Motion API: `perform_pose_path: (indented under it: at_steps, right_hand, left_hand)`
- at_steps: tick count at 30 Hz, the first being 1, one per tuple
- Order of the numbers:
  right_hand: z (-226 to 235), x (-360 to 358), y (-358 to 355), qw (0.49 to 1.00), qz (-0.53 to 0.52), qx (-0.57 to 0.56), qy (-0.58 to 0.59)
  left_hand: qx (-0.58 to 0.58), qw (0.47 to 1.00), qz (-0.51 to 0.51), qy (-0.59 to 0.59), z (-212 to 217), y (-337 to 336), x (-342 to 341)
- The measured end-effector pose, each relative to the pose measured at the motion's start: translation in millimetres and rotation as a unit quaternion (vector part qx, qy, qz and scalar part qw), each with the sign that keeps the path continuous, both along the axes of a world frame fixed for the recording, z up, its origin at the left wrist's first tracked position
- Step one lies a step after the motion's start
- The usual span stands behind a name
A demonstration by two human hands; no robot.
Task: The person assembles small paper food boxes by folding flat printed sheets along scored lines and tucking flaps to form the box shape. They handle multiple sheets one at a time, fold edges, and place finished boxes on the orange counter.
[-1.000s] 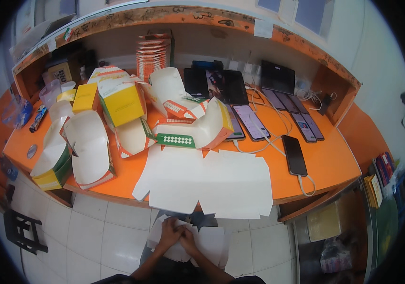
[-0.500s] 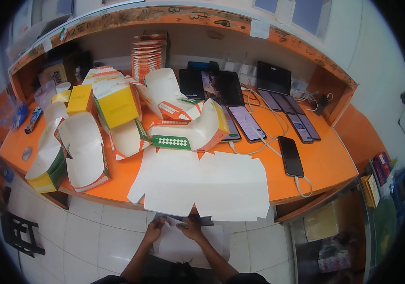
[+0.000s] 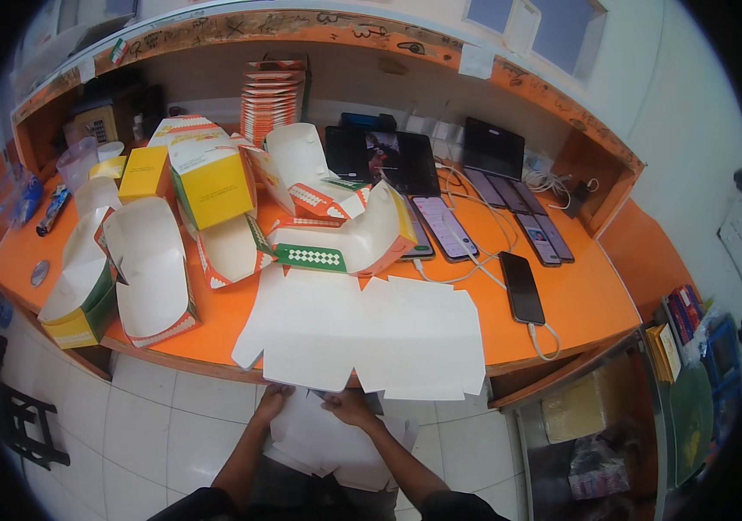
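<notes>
Both hands' grip, left hand (image 3: 271,401) and right hand (image 3: 349,406), grasps a white flat carton blank (image 3: 328,438) below the orange counter (image 3: 579,300)

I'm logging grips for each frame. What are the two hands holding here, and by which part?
Both the left hand and right hand hold a flat white die-cut cardboard sheet by its upper edge, below the orange counter. Finger placement is too small to tell.

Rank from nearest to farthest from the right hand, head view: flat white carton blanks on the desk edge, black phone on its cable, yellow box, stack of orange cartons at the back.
From the right hand:
1. Flat white carton blanks, just above it.
2. Black phone, right.
3. Yellow box, upper left.
4. Stack of orange cartons, against the back wall.
</notes>
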State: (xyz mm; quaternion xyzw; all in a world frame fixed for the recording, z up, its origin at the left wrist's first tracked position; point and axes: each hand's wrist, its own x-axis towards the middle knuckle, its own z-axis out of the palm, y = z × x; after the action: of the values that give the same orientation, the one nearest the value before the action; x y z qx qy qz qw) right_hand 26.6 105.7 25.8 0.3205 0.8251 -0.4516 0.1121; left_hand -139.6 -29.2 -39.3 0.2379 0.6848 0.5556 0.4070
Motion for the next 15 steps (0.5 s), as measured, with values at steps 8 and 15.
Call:
perform_pose_path:
  at_steps: [8, 15]
  right_hand:
    - [21, -11, 37, 0.984, 0.143, 0.051, 0.092]
    - [-49, -2, 31, 0.987, 0.016, -0.16, 0.025]
  left_hand:
    - [-0.05, 0.989, -0.137, 0.014, 8, 9, -22]
    - [-0.062, 0.963, -0.248, 0.083, 16, 12, -11]
